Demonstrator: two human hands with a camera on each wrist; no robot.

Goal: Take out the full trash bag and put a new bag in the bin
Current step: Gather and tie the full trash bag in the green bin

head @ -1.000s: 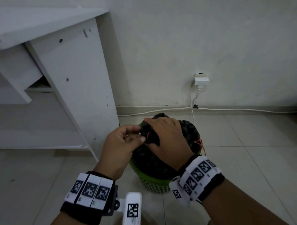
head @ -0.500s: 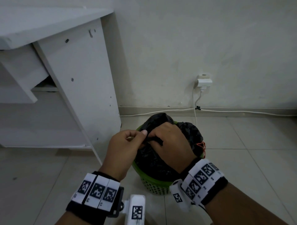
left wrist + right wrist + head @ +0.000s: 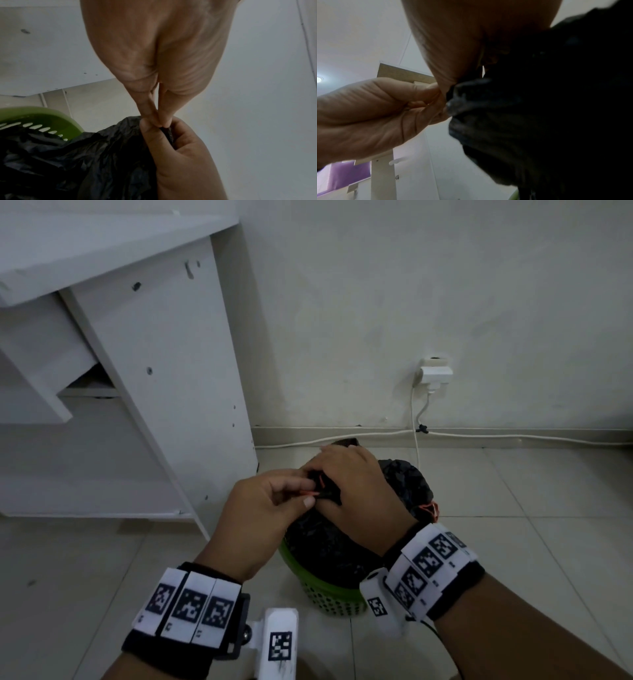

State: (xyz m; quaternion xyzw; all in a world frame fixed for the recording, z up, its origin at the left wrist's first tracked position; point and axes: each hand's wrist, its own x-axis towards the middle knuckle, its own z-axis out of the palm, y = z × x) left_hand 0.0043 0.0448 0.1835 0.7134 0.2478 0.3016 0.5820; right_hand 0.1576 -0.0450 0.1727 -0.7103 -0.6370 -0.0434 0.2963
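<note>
A full black trash bag (image 3: pixel 329 539) sits in a green perforated bin (image 3: pixel 329 594) on the tile floor. My right hand (image 3: pixel 334 474) lies over the bag's top and grips its gathered neck. My left hand (image 3: pixel 306 491) is just left of it and pinches the red drawstring (image 3: pixel 310 492) at that neck. Another red loop (image 3: pixel 430 508) hangs at the bag's right side. In the left wrist view, the left hand (image 3: pixel 157 121) pinches beside the right hand (image 3: pixel 164 135), above the bag (image 3: pixel 85 162) and the bin (image 3: pixel 51 119). The right wrist view shows the bag (image 3: pixel 522 121) close up.
A white desk panel (image 3: pixel 164 392) stands just left of the bin. Behind it is a wall with a plugged socket (image 3: pixel 435 371) and a white cable (image 3: pixel 513 436) along the skirting. Tile floor lies to the right and front.
Both hands stay at the bag's top. The left hand has drawn slightly leftward, and a short stretch of red string now shows between the two hands.
</note>
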